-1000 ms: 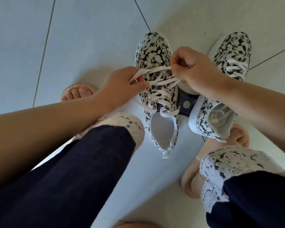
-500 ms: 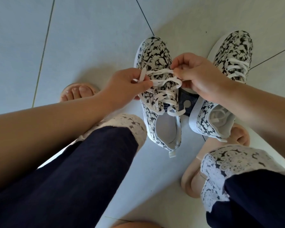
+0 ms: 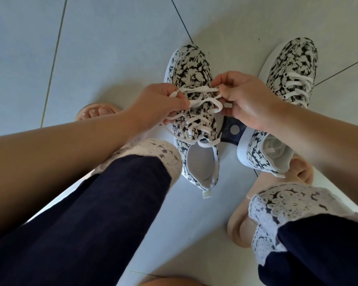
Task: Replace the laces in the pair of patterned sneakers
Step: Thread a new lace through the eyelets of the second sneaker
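Left hand (image 3: 155, 104) and right hand (image 3: 246, 100) each pinch the white lace (image 3: 203, 101) (pulled taut between them). The near sneaker (image 3: 191, 67) lies just beneath both hands.

The floor (image 3: 112, 48) is of big pale grey-blue tiles. One thin dark joint (image 3: 54, 60) runs well left of the left hand (image 3: 159, 104). A second joint (image 3: 181, 19) lies beyond the right hand (image 3: 248, 100), where the light looks warmer.

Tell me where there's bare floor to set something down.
Widest bare floor: left of the left sneaker, beyond the left foot. Narrower strip runs between the legs, behind that sneaker's heel. Crowded: over it and toward the right sneaker, where left hand, right hand, lace and a dark object sit.
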{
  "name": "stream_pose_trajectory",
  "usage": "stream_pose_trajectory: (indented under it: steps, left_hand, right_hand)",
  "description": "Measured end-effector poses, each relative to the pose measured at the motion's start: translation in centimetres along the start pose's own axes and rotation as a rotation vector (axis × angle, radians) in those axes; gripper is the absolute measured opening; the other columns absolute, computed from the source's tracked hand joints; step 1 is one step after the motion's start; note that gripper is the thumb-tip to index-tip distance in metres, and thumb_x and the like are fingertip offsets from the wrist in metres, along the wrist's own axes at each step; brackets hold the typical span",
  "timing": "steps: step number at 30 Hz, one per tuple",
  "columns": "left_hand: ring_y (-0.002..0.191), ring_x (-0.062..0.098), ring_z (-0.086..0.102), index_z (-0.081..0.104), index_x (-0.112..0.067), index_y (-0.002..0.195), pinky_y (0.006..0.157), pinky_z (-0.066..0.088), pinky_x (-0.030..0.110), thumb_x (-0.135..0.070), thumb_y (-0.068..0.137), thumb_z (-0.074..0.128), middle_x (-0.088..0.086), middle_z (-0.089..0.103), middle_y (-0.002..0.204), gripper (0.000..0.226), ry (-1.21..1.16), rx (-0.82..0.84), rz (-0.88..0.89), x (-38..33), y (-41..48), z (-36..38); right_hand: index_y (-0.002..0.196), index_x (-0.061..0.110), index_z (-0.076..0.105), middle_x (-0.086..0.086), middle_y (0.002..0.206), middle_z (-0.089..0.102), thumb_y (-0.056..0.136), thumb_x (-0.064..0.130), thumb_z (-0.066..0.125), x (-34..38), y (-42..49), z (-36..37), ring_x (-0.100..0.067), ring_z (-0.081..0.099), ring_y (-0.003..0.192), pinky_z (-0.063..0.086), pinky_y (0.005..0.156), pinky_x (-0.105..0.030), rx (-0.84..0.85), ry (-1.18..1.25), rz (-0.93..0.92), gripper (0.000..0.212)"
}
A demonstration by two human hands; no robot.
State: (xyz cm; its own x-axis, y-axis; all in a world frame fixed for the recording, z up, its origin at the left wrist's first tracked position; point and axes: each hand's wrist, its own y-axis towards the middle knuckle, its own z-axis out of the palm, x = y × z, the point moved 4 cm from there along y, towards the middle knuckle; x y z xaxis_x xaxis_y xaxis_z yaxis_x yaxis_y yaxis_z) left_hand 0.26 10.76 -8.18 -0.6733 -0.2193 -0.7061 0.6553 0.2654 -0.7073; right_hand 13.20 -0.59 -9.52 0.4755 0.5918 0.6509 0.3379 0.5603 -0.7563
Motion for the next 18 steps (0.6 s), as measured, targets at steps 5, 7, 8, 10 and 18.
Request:
stream_pose_trajectory:
  steps: [5,7,8,10,18]
  left_hand:
    - [0.055,0.005,0.046,0.061,-0.012,0.082,0.051,0.04,0.013,-0.011,0.081,0.064,-0.003,0.057,0.065,0.004,0.042,-0.022,0.046,-0.4,-0.6,-0.2]
    - [0.057,0.007,0.048,0.061,-0.012,0.082,0.055,0.041,0.017,-0.01,0.08,0.065,-0.004,0.059,0.064,0.005,-0.003,-0.036,0.033,-0.3,-0.6,-0.5]
    - [0.058,0.008,0.05,0.062,-0.013,0.082,0.059,0.043,0.02,-0.01,0.08,0.065,-0.004,0.06,0.065,0.005,-0.043,-0.042,0.022,-0.3,-0.6,-0.6]
    - [0.058,0.008,0.052,0.063,-0.014,0.082,0.063,0.046,0.025,-0.011,0.082,0.063,-0.004,0.063,0.065,0.004,-0.094,-0.059,0.018,-0.3,-0.6,-0.7]
    - [0.043,0.0,0.039,0.062,-0.015,0.076,0.045,0.034,0.013,-0.016,0.088,0.057,-0.012,0.052,0.048,0.013,-0.037,-0.05,-0.018,-0.2,-0.8,-0.3]
  right_hand:
    - [0.086,0.019,0.058,-0.006,0.088,0.062,0.093,0.001,0.048,0.9,-1.0,0.0,-0.017,0.059,0.082,0.053,0.083,-0.032,0.007,-0.315,-0.11,0.022]
    - [0.087,0.026,0.057,-0.008,0.093,0.064,0.094,0.016,0.051,1.1,-1.4,-0.2,-0.018,0.06,0.086,0.051,0.089,-0.036,-0.056,-0.496,-0.167,0.014]
    - [0.086,0.029,0.056,-0.006,0.092,0.064,0.094,0.025,0.051,1.4,-1.8,-0.2,-0.016,0.06,0.084,0.05,0.088,-0.034,-0.087,-0.568,-0.219,0.009]
    - [0.086,0.028,0.055,0.003,0.081,0.06,0.091,0.039,0.051,1.9,-2.5,-0.1,-0.009,0.055,0.073,0.048,0.075,-0.018,-0.107,-0.669,-0.319,0.013]
    - [0.074,0.012,0.051,0.004,0.065,0.057,0.094,0.011,0.047,1.2,-3.0,-0.6,-0.013,0.058,0.071,0.051,0.075,-0.023,0.15,-0.154,-0.206,0.02]
